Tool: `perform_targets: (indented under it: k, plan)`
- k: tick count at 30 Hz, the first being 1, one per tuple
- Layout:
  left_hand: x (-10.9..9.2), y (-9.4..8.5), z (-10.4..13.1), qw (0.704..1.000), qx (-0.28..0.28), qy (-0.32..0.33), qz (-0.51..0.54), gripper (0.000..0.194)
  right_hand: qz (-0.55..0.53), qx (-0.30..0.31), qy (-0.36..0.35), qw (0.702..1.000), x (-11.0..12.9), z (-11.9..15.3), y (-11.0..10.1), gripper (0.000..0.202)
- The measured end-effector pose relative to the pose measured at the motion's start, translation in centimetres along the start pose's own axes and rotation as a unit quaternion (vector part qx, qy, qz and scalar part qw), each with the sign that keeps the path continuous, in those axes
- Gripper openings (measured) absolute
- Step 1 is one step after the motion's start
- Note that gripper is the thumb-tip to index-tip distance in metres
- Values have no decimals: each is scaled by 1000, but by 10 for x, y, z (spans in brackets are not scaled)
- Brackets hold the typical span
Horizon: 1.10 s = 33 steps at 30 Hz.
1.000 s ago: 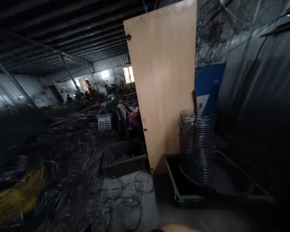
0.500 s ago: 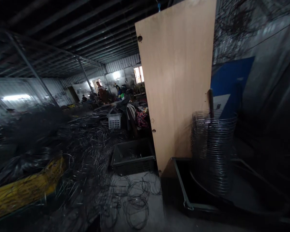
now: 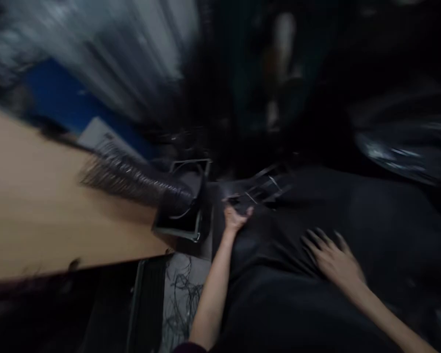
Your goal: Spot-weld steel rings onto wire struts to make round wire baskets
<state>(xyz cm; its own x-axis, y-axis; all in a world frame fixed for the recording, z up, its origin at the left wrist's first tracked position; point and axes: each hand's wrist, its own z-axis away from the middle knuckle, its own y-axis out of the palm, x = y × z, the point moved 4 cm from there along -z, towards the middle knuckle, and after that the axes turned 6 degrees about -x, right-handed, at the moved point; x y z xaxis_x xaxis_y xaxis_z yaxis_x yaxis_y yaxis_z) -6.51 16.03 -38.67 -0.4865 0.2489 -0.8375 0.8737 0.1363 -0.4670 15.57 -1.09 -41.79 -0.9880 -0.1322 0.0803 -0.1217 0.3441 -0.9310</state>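
No text, brand, number or sign is readable. The one mark that might be printed is a small dark smudge [image 3: 108,137] on the white, straight-edged area [image 3: 91,133] of a flat blue board [image 3: 59,93] at the upper left. Blur smears it, so whether it is lettering, a figure or a picture cannot be told. A stack of shiny metal wire rings [image 3: 143,185] stands partly in front of this white area.

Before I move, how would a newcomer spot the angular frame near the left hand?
Start at the large wooden board on the left. Go right past the coiled wire to the left hand; the blurred angular frame is just beyond, rightward. Thin straight bars distinguish it from the rounded coiled wire.
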Motion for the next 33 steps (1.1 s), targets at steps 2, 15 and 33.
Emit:
perform_targets:
  k: [2,15,33]
  plan:
    - [3,20,-5,998,2,15,67,54,-6,15,39,999,-4,14,-6,35]
    - [-41,70,-32,985,55,146,70,57,46,-1,235,971,-167,-100,-9,31]
    - [11,68,-12,985,171,34,-12,51,46,-14,219,974,-84,-33,-12,40]
